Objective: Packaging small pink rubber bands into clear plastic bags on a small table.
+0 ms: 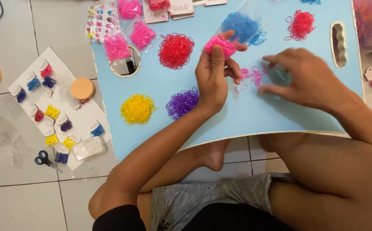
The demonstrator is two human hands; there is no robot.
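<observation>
Centrally, the left hand (pixel 212 79) pinches a pink band clump (pixel 221 45) in its fingers while the right hand (pixel 306 79), fingers spread, touches loose pink bands (pixel 251 76) on the table (pixel 254 115).

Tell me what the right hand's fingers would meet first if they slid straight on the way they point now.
The right hand points left across the light blue board. Its fingers would probably first reach the few loose pink rubber bands lying just ahead, then the left hand holding a pink bunch; depth is unclear.
</observation>
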